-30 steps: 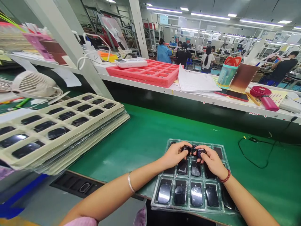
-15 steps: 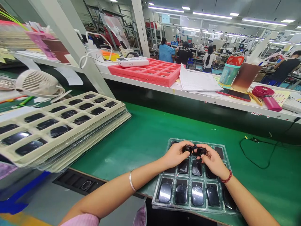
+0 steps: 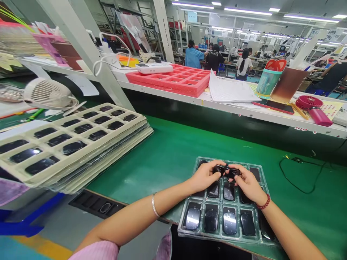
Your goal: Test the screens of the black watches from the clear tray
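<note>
Above the back row of a clear plastic tray (image 3: 235,203), my left hand (image 3: 206,176) pinches a small glossy black piece (image 3: 219,169) with faint pale marks on it. A similar black piece (image 3: 233,173) is between the thumb and fingers of my right hand (image 3: 247,182). The two pieces are close together; whether they touch or are joined I cannot tell. Flat, rounded black parts (image 3: 211,220) lie in the tray's compartments, several of them shiny. My hands and right forearm cover some of the compartments.
To the left stands a stack of cream trays (image 3: 89,153) with dark rounded parts. A small fan (image 3: 47,94) is behind it. The shelf carries a red foam tray (image 3: 173,81), papers (image 3: 230,88) and a pink handheld fan (image 3: 316,110). A black cable (image 3: 299,187) lies at right.
The black pieces have turned slightly, and pale marks now show on their faces. My hands stay over the tray's back row. The whole view has shifted a little.
</note>
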Available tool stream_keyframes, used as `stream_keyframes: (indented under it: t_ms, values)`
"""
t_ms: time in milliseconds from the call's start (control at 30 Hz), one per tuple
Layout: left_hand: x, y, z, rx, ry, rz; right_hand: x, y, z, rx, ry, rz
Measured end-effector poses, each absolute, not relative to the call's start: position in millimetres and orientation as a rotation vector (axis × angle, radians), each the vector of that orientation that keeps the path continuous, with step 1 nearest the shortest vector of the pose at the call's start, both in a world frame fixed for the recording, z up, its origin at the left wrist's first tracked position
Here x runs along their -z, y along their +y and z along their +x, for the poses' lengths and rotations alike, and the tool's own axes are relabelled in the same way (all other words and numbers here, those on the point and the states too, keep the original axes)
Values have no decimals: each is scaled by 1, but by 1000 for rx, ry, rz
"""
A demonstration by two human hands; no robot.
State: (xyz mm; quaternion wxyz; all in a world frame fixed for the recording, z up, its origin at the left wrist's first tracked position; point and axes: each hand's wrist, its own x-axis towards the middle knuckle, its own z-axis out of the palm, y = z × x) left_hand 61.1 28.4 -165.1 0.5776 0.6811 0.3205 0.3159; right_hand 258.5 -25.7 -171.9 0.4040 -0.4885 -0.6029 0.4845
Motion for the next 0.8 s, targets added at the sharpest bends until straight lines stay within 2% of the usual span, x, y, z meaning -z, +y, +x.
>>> stream_keyframes:
  t_ms: [567, 800]
  values:
    - [166, 29, 61, -703, 757, 1504, 173, -26, 259, -1254, -1541, -1156]
    - [169, 30, 61, -731, 692, 1443, 171, -26, 260, -1220, -1536, -1259]
